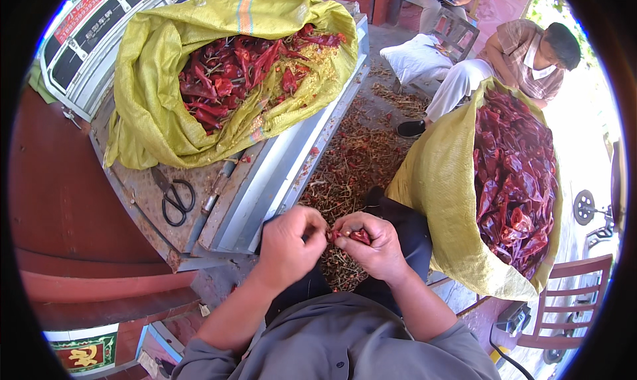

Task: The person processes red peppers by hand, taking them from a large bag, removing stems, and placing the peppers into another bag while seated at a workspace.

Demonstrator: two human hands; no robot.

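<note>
My right hand (373, 246) grips a dried red chili pepper (360, 236) between thumb and fingers, above my lap. Close against it, my left hand (293, 243) pinches at the pepper's left end; its fingertips hide what exactly is between them. Left and ahead, a yellow-green woven sack (149, 81) lies with its mouth open, showing dried red chilies with stems (224, 76) and loose yellow seeds (318, 56). Upright at my right, a second yellow woven sack (438, 181) is heaped with dark red dried chilies (515, 181).
Black-handled scissors (178, 203) lie on the rusty metal truck bed (144, 196). Chili stems and scraps (358, 156) cover the ground ahead. Another person (522, 46) sits beyond the right sack, near a white sack (418, 59). A wooden chair (572, 300) stands behind on the right.
</note>
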